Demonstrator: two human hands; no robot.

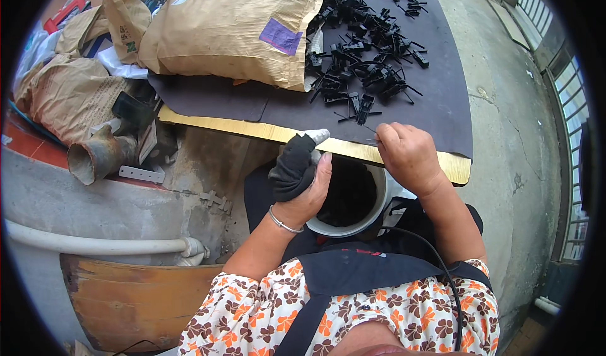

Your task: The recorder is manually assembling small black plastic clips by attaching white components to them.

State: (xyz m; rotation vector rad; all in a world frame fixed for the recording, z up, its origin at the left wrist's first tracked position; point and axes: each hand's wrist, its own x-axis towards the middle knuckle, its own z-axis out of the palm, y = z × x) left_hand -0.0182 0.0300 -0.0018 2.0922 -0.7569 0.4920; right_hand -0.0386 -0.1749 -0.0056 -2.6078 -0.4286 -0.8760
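Observation:
My left hand (303,188) wears a black cloth covering over its back and fingers, with whitish wrapping at a fingertip. Its fingers are curled by the table's front edge; anything in them is hidden. My right hand (407,154) is closed in a pinch at the same edge, with a thin dark sliver showing at its fingertips. Just beyond it lies a small black plastic part (363,108) with thin prongs. Many similar black parts (372,46) are heaped on the dark tabletop. Below my hands, between my knees, stands a whitish bucket (381,195) with dark contents.
A large brown paper sack (221,30) lies on the dark-covered table (442,78), its mouth toward the heap. More crumpled sacks (72,97) and a rusty pipe (95,157) are at the left. A white pipe (95,241) runs along the low wall. Concrete floor (505,135) stretches right.

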